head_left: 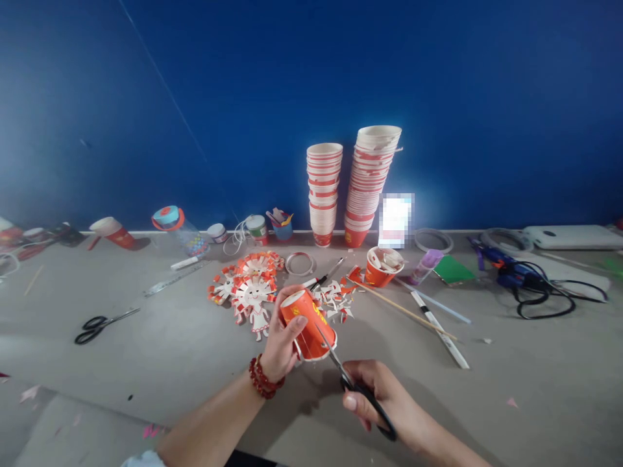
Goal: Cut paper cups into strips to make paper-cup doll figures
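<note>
My left hand is wrapped round a red paper cup with yellow lettering, tilted with its rim toward me. Slits run up the cup's wall from the rim. In my right hand is a pair of scissors with black handles, fingers through the loops. The scissors' blades meet the cup's wall at the rim. Just beyond the cup lies a heap of red and white paper scraps. To its left are several cut-paper figures with fringed round heads.
Two tall stacks of paper cups stand by the blue wall. A scrap-filled cup, a wooden stick, a white marker and a blue glue gun lie to the right. Another pair of scissors rests at left, near a clear bottle.
</note>
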`<state>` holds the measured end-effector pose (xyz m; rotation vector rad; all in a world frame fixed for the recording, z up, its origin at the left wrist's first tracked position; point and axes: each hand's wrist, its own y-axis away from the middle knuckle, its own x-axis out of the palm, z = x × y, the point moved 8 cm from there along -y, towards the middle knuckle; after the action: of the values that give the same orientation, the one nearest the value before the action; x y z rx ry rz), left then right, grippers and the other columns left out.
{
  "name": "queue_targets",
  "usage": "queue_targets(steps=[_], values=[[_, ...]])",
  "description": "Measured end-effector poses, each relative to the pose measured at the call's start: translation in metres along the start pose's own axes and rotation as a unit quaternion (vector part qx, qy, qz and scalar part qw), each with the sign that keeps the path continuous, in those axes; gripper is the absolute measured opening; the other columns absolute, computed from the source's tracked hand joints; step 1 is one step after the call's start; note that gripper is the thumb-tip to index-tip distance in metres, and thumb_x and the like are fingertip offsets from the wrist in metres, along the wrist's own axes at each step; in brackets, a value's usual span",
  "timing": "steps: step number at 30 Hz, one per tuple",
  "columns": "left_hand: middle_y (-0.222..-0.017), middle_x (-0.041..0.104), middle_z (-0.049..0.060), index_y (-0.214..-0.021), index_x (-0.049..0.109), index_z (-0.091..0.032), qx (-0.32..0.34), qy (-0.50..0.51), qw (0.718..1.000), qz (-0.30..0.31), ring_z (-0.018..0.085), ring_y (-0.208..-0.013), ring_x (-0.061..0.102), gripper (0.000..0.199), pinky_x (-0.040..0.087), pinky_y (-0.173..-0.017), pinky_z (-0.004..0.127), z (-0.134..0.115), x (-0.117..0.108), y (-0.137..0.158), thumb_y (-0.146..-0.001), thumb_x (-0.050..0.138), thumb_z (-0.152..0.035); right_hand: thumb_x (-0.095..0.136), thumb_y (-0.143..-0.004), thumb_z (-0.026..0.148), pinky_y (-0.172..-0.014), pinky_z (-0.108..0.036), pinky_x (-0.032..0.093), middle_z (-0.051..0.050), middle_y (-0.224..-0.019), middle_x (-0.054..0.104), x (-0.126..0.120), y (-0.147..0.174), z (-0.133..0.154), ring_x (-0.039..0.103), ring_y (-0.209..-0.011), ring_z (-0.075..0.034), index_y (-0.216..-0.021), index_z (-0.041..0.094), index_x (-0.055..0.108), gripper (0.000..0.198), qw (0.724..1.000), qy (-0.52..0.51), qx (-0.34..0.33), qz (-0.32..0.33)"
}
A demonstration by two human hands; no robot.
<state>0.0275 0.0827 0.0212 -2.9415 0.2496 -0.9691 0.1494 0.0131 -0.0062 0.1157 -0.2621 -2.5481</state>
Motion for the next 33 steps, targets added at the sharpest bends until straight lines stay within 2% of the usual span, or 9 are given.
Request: queue_targets(steps=[9, 16, 21, 27, 33], values=[[-0.100, 0.066, 0.010, -0.114, 0.057, -0.026, -0.007, -0.027, 0.999, -0.017, 0.029, -0.094, 0.063, 0.048, 0.055, -0.073, 0.041, 0.000, -0.003, 0.000, -0.071, 0.072, -0.041, 0.049, -0.063, 0.085, -0.042, -0.022, 0.015, 0.007, -0.052, 0.026, -0.007, 0.002, 0.000, 0.024, -0.047, -0.007, -0.057, 0.021, 0.033, 0.067, 0.997, 0.059, -0.014, -0.041], [-0.098, 0.066, 0.009, -0.114, 0.057, -0.025, -0.003, -0.010, 1.000, -0.008, 0.029, -0.095, 0.063, 0.047, 0.055, -0.075, 0.039, -0.001, -0.001, 0.000, -0.072, 0.072, -0.039, 0.048, -0.065, 0.085, -0.045, -0.024, 0.013, 0.007, -0.055, 0.022, -0.011, 0.001, 0.000, 0.019, -0.052, -0.008, -0.056, 0.020, 0.030, 0.068, 0.993, 0.096, -0.025, -0.070], [-0.098, 0.066, 0.008, -0.117, 0.055, -0.025, 0.000, -0.002, 1.000, -0.004, 0.025, -0.089, 0.065, 0.047, 0.055, -0.074, 0.037, -0.002, 0.000, 0.000, -0.074, 0.071, -0.036, 0.051, -0.065, 0.083, -0.042, -0.022, 0.014, 0.008, -0.052, 0.023, -0.011, 0.001, -0.003, 0.022, -0.047, -0.007, -0.055, 0.021, 0.031, 0.066, 0.993, 0.088, -0.018, -0.075], [-0.097, 0.065, 0.006, -0.120, 0.051, -0.025, 0.010, 0.012, 1.000, 0.011, 0.020, -0.083, 0.065, 0.050, 0.054, -0.076, 0.034, -0.001, 0.002, 0.001, -0.075, 0.072, -0.031, 0.057, -0.063, 0.080, -0.037, -0.019, 0.024, 0.008, -0.049, 0.033, -0.005, 0.000, -0.013, 0.036, -0.038, -0.007, -0.059, 0.021, 0.035, 0.063, 0.998, 0.031, 0.009, -0.046], [-0.095, 0.064, 0.006, -0.119, 0.051, -0.025, 0.006, 0.009, 1.000, 0.019, 0.019, -0.080, 0.065, 0.047, 0.054, -0.075, 0.034, -0.002, 0.004, 0.000, -0.076, 0.070, -0.032, 0.055, -0.062, 0.082, -0.034, -0.018, 0.019, 0.009, -0.047, 0.026, -0.010, -0.001, -0.010, 0.031, -0.036, -0.005, -0.054, 0.021, 0.033, 0.066, 0.995, 0.059, -0.002, -0.076]])
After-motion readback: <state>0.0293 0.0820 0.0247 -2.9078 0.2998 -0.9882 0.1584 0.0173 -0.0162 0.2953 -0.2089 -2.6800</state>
